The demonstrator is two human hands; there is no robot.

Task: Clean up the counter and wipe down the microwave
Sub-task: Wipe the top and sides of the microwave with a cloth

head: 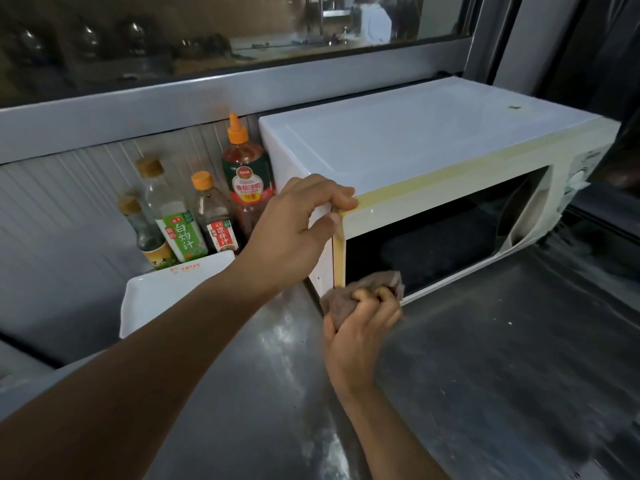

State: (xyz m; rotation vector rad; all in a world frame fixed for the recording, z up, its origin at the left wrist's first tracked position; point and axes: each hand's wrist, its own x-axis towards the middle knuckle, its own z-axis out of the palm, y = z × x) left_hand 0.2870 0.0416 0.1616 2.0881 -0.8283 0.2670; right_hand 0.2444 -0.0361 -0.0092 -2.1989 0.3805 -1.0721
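A white microwave with a dark glass door and yellowed front frame stands on the steel counter. My left hand grips its upper left front corner, fingers over the top edge and thumb on the side. My right hand holds a bunched brown cloth and presses it against the door's lower left corner. Fingers cover part of the cloth.
Several sauce bottles with orange and cork caps stand against the back wall, left of the microwave. A white rectangular tray lies in front of them. Above runs a grey window ledge. The counter carries light dusty smears.
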